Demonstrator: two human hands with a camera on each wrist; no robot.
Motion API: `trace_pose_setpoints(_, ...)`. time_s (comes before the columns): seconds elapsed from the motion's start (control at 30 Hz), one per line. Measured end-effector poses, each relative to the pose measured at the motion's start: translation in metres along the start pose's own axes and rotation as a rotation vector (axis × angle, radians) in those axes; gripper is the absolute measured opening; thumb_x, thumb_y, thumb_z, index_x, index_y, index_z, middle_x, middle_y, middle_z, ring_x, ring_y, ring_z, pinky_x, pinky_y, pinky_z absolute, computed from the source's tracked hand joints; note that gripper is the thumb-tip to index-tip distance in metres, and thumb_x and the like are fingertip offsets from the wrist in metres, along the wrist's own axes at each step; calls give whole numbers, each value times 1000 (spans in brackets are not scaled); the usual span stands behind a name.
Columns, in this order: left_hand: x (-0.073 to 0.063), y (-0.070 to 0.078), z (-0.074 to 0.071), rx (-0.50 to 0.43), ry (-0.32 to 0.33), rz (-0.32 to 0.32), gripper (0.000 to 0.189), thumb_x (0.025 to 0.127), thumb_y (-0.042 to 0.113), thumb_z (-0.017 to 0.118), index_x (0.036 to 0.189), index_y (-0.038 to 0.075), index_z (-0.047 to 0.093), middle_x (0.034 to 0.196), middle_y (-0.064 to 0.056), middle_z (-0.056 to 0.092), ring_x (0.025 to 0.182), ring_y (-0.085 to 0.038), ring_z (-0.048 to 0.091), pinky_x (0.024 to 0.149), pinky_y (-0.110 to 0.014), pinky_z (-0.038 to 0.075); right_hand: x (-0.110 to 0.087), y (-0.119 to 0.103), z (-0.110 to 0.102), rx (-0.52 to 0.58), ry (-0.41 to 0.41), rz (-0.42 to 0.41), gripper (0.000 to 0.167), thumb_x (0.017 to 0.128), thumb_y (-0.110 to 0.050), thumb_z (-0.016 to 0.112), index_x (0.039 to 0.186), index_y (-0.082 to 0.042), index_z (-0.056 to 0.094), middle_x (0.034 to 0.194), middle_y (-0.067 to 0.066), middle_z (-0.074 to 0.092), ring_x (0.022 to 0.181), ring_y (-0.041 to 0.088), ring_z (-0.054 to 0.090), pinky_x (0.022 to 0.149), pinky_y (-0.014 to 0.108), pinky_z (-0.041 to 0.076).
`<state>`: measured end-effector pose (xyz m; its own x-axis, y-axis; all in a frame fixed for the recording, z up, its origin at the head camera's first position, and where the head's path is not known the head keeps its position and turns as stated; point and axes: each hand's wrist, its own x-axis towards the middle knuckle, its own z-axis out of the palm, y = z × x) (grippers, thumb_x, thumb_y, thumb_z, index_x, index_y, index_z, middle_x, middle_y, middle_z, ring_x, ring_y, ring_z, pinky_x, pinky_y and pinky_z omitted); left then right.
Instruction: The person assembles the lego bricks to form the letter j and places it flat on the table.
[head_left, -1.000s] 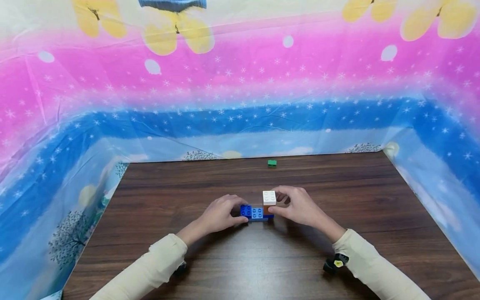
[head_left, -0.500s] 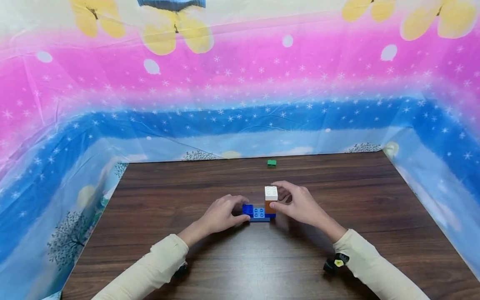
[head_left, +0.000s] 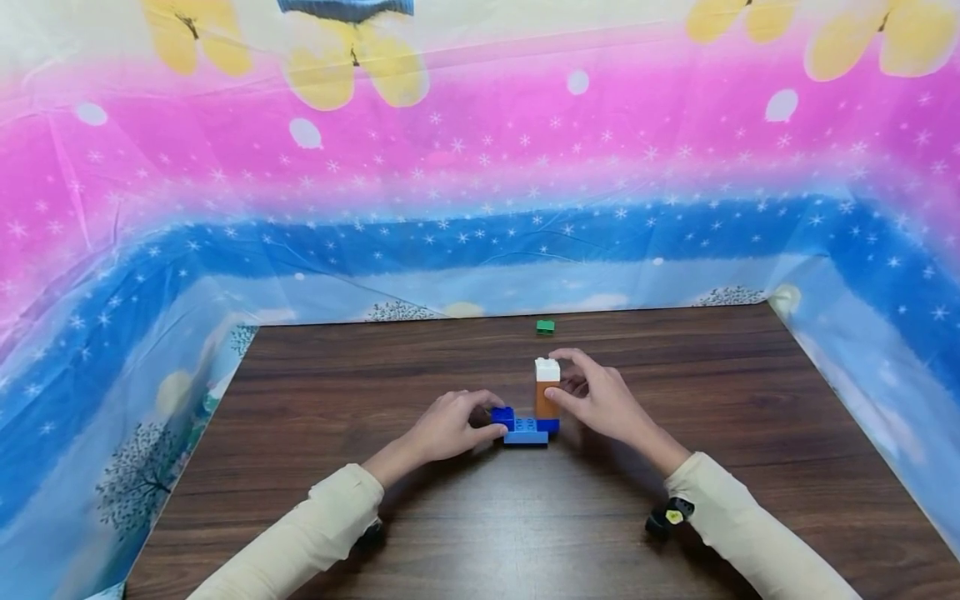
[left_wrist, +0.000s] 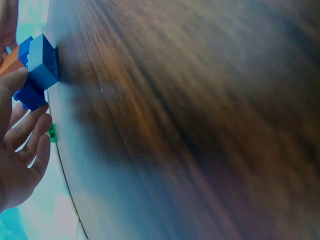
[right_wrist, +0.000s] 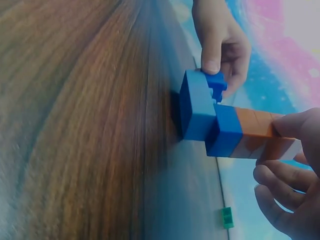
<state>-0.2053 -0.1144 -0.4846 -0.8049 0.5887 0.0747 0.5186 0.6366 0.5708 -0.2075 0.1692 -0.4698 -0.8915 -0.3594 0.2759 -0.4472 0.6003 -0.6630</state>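
A toy-brick build is held between both hands near the middle of the table. Its base is a light blue brick (head_left: pixel 527 437), with a dark blue brick (head_left: pixel 502 415) on the left end and another dark blue brick (right_wrist: pixel 225 131) on the right. Above the right one rises an orange column (head_left: pixel 547 403), topped by a white brick (head_left: pixel 547 370). My left hand (head_left: pixel 453 425) pinches the left dark blue brick between thumb and fingers. With the thumb on the orange column's side and fingers behind it, my right hand (head_left: pixel 603 402) grips the upper part of that column.
A small green brick (head_left: pixel 545 327) lies at the back of the dark wooden table (head_left: pixel 337 358). A printed cloth backdrop (head_left: pixel 480 250) stands along the back and both sides of the table.
The build has shifted slightly right and tipped back, so the column's front shows more and the brick tops less. My right hand has moved up with the column; my left keeps its pinch.
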Motion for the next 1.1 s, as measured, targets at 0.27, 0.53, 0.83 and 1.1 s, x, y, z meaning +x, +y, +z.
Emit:
trace_pose_setpoints(0.27,5,-1,2,-53,-27,-10,37,100,40,66,128,16,68,109,3,74,98,-9,68,86,-33,55,8,14,3,34,-20,77,55,98,-43,69,146,-23,53,116,10,74,97,20,70,81,43,57)
trace_pose_setpoints(0.53,8,-4,3,-113,-11,24,31,102,34,64,125,13,69,109,1,73,96,-10,69,84,-31,56,19,27,11,119,-57,164,56,99,-43,67,147,-20,53,121,11,73,104,25,71,85,49,56)
trace_pose_setpoints(0.83,10,-5,5,-82,-12,24,30,104,34,61,123,13,71,105,3,73,95,-8,67,84,-32,54,28,35,18,116,-105,264,52,98,-40,69,141,-13,59,131,13,66,117,34,64,94,52,53)
trace_pose_setpoints(1.1,10,-8,5,-55,-22,42,31,104,32,61,126,11,70,113,-2,72,100,-12,67,86,-34,54,31,41,23,156,-133,279,46,100,-33,68,137,-8,61,124,12,67,110,28,64,83,41,55)
